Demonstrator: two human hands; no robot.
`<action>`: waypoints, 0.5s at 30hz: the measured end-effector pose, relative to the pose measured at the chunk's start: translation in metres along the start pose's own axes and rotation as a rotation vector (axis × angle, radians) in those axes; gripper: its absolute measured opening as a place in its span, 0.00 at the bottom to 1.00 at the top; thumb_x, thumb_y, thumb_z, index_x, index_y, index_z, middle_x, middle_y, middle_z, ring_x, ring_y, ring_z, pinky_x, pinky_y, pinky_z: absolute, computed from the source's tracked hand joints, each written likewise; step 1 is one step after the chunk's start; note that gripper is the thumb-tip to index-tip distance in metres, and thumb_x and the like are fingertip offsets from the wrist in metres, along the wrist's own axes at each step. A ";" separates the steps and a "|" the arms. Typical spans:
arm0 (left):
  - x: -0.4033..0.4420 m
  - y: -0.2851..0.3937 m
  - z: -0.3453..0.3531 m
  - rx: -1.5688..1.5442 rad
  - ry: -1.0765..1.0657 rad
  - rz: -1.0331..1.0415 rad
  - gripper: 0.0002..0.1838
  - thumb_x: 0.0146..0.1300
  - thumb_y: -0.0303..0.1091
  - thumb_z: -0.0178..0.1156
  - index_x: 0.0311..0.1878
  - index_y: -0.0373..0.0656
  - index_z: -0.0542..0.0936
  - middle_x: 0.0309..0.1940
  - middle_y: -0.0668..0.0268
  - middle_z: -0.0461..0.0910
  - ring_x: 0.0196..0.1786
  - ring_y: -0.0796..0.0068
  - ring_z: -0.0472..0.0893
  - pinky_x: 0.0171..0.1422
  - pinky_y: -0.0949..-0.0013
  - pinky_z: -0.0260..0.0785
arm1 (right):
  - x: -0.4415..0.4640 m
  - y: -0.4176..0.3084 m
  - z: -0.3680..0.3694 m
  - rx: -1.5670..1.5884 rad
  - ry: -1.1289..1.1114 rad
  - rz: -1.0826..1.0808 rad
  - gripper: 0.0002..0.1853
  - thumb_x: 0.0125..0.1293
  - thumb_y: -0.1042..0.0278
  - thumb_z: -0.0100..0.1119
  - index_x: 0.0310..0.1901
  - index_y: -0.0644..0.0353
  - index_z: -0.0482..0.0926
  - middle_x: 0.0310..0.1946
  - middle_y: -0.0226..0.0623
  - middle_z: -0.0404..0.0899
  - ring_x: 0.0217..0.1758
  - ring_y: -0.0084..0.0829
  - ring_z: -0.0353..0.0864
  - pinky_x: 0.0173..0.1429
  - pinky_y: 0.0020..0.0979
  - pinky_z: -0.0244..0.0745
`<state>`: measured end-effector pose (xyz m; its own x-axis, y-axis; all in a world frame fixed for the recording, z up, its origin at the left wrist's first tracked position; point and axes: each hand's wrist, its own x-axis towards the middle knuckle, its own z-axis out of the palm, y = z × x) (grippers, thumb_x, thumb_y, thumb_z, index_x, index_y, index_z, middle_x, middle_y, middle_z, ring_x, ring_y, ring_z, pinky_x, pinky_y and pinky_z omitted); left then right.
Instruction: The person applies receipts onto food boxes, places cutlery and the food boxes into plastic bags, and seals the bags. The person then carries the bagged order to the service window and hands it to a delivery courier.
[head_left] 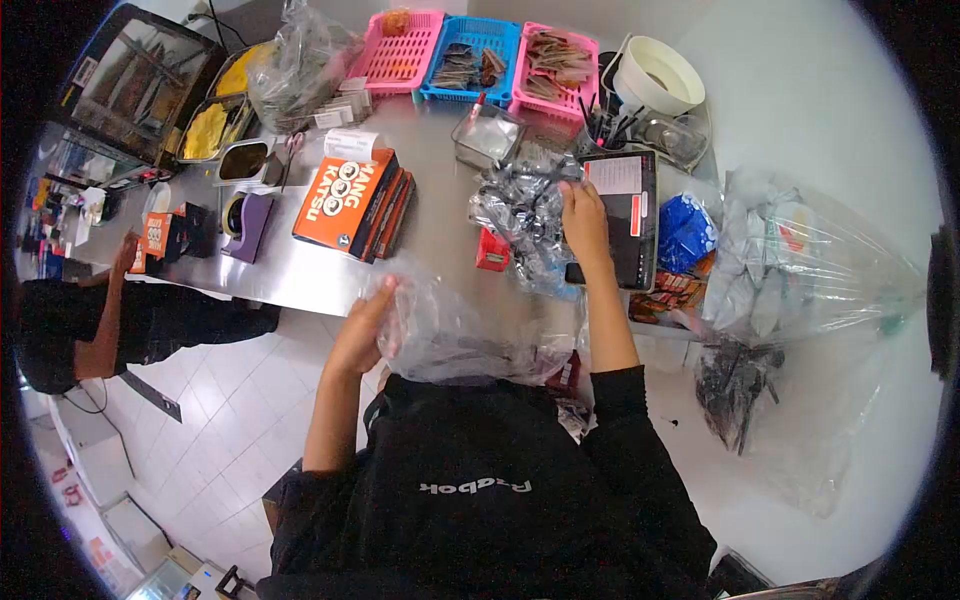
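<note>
Pictured at a metal counter [285,282], gripping a clear plastic bag [445,325] at nine o'clock with the left hand [368,322], thumb and fingers closed on the film. Draped, from there, across the middle of the view, crumpled and see-through, down to the black shirt [490,470] at six. Reaching between one and two o'clock with the right hand [583,215], over the right edge of a heap of dark pieces in clear wrap [525,205], just beside a tablet [632,225] at two; impossible to tell whether clenched or merely resting there, with fingertips partly lost among the glossy wrap.

Stacked at ten o'clock: orange boxes [345,205] marked "Mang Katsu". Seen near the heap, toward twelve: a small red item [492,250]. Lined up around twelve, at the far edge: two pink baskets [535,50] on either side of a blue basket [485,92]. Standing at one: a round white tub [665,75]. Visible at three: a large clear sack [850,270]. Glimpsed at nine, well apart: another person [90,320], with a hand near an orange box.
</note>
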<state>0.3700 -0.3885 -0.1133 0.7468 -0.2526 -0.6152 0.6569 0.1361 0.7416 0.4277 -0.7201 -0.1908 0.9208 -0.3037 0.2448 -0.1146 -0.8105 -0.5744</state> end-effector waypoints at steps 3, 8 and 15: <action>0.001 0.019 0.006 -0.179 0.014 0.052 0.22 0.64 0.52 0.53 0.47 0.40 0.73 0.27 0.71 0.75 0.15 0.84 0.68 0.13 0.79 0.58 | 0.010 0.006 -0.008 0.088 -0.027 -0.020 0.21 0.71 0.58 0.40 0.36 0.71 0.75 0.37 0.59 0.73 0.43 0.58 0.72 0.48 0.47 0.66; 0.016 0.026 0.000 -0.251 -0.061 0.108 0.20 0.66 0.50 0.52 0.45 0.40 0.74 0.25 0.72 0.74 0.13 0.85 0.66 0.12 0.81 0.56 | 0.021 0.014 -0.031 0.499 0.034 0.120 0.20 0.71 0.56 0.42 0.43 0.67 0.75 0.43 0.45 0.77 0.45 0.38 0.76 0.51 0.34 0.69; 0.028 0.013 -0.006 -0.162 -0.009 0.073 0.21 0.67 0.49 0.50 0.50 0.40 0.73 0.32 0.69 0.76 0.27 0.82 0.74 0.26 0.78 0.67 | 0.007 -0.034 -0.053 1.170 0.338 0.052 0.15 0.74 0.58 0.35 0.39 0.62 0.66 0.32 0.42 0.76 0.34 0.32 0.78 0.44 0.32 0.74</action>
<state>0.4001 -0.3886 -0.1228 0.7927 -0.2452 -0.5581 0.6096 0.3067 0.7310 0.4178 -0.7212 -0.1281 0.7614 -0.5789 0.2917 0.4178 0.0942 -0.9037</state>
